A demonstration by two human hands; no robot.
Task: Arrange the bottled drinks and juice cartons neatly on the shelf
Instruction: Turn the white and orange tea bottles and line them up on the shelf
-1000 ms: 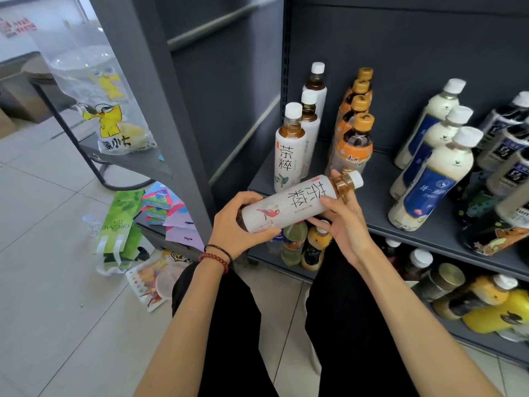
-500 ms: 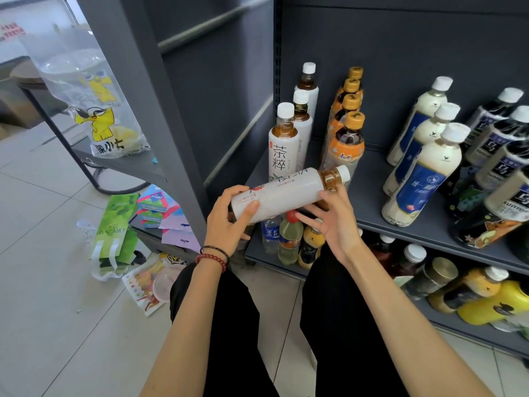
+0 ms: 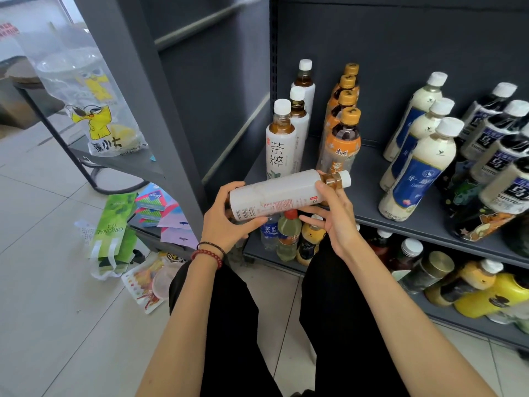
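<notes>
**Tea bottle rolled label-down in both hands, still short of the shelf**

Nearest the camera, both hands hold one white-sleeved tea bottle (image 3: 283, 196) on its side, above the knees and just in front of the shelf edge (image 3: 429, 239). The left hand (image 3: 226, 222) wraps around the base end; the right hand (image 3: 332, 216) cups the shoulder near the neck, fingers spread beneath. Compared with a second ago, the bottle has rolled about its long axis: the large black characters that faced up are now turned away, and the barcode and small print show instead. The cap (image 3: 345, 179) points right as before. My reading is that the person is finding the front face before standing the bottle up, so placement has not yet begun.

Just beyond, a row of three matching white tea bottles (image 3: 282, 141) stands upright at the shelf's left end, close to the side panel (image 3: 217, 90). Beside it runs a row of orange-capped bottles (image 3: 342, 138). Open shelf shows in front of the white row, which looks like the natural slot, though it lies right at the front lip, so the base must land fully on the board.

Farther right, a wider gap separates the orange-capped row from the milky bottles (image 3: 420, 167), giving the right hand room to withdraw.
</notes>
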